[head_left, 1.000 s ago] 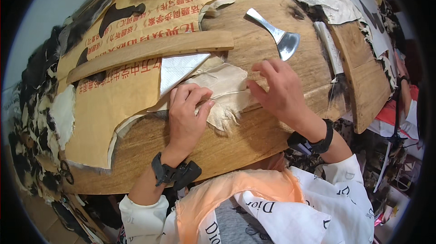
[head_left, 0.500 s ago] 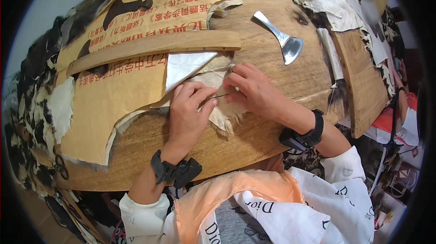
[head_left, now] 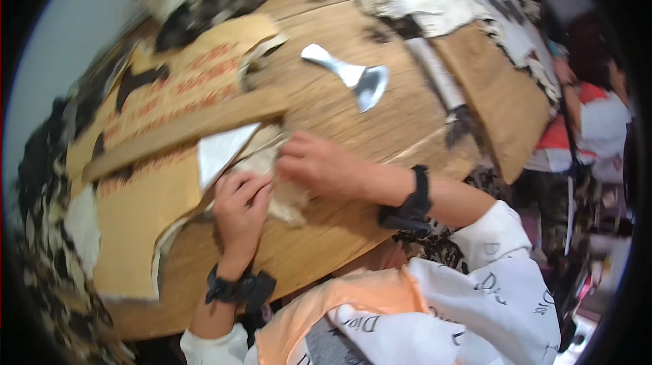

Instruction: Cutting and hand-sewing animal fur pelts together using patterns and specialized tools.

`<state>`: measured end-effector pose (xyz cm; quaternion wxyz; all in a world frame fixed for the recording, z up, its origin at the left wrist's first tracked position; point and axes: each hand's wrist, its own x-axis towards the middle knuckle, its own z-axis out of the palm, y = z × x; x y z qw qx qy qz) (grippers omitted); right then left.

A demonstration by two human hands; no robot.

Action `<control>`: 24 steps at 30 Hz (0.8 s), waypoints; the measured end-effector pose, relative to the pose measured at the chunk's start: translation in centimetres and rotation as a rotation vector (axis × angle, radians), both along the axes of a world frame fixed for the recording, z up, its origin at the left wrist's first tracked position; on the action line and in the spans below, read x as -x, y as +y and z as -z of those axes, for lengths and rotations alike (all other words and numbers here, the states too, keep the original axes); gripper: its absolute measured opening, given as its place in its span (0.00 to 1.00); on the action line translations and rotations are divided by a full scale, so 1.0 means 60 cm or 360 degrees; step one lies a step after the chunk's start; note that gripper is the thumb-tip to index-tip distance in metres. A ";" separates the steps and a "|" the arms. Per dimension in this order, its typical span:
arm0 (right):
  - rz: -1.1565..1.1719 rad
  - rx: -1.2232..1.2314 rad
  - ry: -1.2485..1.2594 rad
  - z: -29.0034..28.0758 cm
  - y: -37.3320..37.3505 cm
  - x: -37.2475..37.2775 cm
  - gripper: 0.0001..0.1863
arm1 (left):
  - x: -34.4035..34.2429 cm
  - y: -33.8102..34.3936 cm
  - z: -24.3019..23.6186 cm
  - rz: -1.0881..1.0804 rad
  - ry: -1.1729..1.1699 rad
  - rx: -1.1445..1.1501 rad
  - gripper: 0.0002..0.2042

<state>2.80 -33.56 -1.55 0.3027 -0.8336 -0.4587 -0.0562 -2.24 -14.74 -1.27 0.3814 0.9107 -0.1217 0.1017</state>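
Note:
A cream piece of hide (head_left: 288, 209) lies at the near side of the wooden table, between and under my hands. My left hand (head_left: 239, 212) is closed, thumb and fingers pinching the hide's edge. Close on its right, my right hand (head_left: 316, 163) is curled with the fingertips pressed together; whatever they hold is hidden and blurred. A white woven triangle (head_left: 219, 154) juts out beside the hide, from under a long wooden batten (head_left: 190, 125). The batten lies across a yellow paper sheet (head_left: 136, 219) with red print.
Beyond my right hand lies a fan-shaped metal blade (head_left: 372, 86). Farther right are a pale-handled brush-like tool (head_left: 436, 73) and a wooden board (head_left: 499, 93). Fur scraps (head_left: 197, 8) pile at the far left. Another person's arm (head_left: 570, 93) shows at the right.
The whole view has turned and blurred, so the table's things sit farther left. My hands have come closer together; the thin dark strand seen between them is no longer visible.

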 end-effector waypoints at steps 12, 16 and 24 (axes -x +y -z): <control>0.1617 -0.0195 -0.0173 -0.049 -0.302 -0.018 0.04 | 0.004 -0.006 -0.004 -0.0035 0.0099 -0.0005 0.07; 0.1732 0.0135 -0.0343 -0.053 -0.369 -0.022 0.04 | 0.004 -0.005 -0.004 -0.0026 0.0102 0.0004 0.08; 0.1693 0.0943 -0.0520 -0.031 -0.354 -0.056 0.04 | 0.004 -0.005 -0.005 -0.0069 0.0108 0.0065 0.07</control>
